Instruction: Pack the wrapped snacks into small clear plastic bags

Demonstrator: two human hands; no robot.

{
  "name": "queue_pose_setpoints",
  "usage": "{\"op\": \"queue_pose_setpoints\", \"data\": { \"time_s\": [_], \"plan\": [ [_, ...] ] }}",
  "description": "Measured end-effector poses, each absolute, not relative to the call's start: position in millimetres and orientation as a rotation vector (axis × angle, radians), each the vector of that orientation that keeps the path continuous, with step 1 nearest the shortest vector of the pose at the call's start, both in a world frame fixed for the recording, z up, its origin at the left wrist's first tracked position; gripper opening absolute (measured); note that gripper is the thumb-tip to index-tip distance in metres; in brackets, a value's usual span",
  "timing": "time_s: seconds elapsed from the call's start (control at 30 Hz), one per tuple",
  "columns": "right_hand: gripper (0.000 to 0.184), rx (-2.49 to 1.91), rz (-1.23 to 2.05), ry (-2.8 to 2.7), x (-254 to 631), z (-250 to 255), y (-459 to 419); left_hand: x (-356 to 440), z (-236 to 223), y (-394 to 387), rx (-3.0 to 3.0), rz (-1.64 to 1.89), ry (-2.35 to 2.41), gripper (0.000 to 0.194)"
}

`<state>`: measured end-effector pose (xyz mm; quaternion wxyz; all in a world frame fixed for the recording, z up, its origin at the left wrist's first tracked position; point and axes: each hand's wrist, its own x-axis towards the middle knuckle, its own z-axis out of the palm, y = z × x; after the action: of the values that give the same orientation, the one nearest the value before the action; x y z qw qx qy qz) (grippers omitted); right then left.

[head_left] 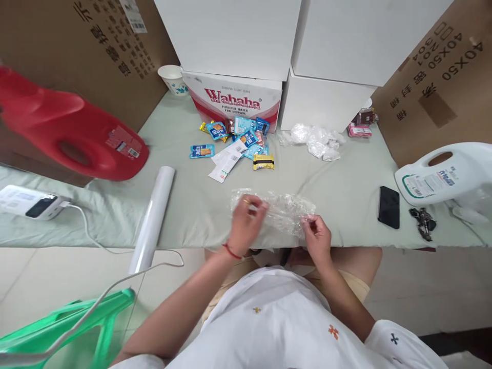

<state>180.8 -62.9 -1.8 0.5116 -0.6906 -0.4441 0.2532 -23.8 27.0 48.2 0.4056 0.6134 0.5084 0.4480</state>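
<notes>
A crinkled clear plastic bag [286,209] lies spread near the table's front edge, between my two hands. My left hand [246,225], with a red string on its wrist, is over the bag's left part; its fingers are curled in a pinch on the plastic, slightly blurred. At the bag's right end, my right hand [318,237] pinches the edge between thumb and fingers. Beyond the bag sits a pile of small snack packets, among them a blue packet [202,150], a yellow packet [263,162] and a white packet [226,165].
Crumpled clear plastic [317,139] lies before the white boxes. A plastic-looking roll [154,218] juts over the front edge at left, near a red jug [77,128] and a white cable [90,230]. A black phone [389,207], keys [423,223] and a white jug [446,171] are at right.
</notes>
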Motion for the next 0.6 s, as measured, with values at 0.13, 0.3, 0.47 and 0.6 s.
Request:
{"op": "queue_pose_setpoints", "data": {
  "time_s": [0.13, 0.3, 0.47, 0.6],
  "plan": [
    [0.020, -1.667, 0.377, -1.352, 170.3, 5.7, -64.2, 34.7, 52.6, -18.7, 1.647, 1.081, 1.249, 0.047],
    [0.022, -1.671, 0.488, -1.240, 167.0, 8.2, -59.5, 51.3, 51.4, 1.5, 1.597, 1.003, 1.266, 0.017],
    [0.034, -1.571, 0.978, -0.667, 177.7, -1.6, -62.3, 18.8, 33.5, -2.9, 1.211, 1.003, 1.175, 0.024],
    [0.054, -1.466, 1.276, -0.705, 202.8, 9.3, -73.8, -7.0, 19.7, -26.6, 1.132, 1.033, 1.114, 0.027]
  ]
}}
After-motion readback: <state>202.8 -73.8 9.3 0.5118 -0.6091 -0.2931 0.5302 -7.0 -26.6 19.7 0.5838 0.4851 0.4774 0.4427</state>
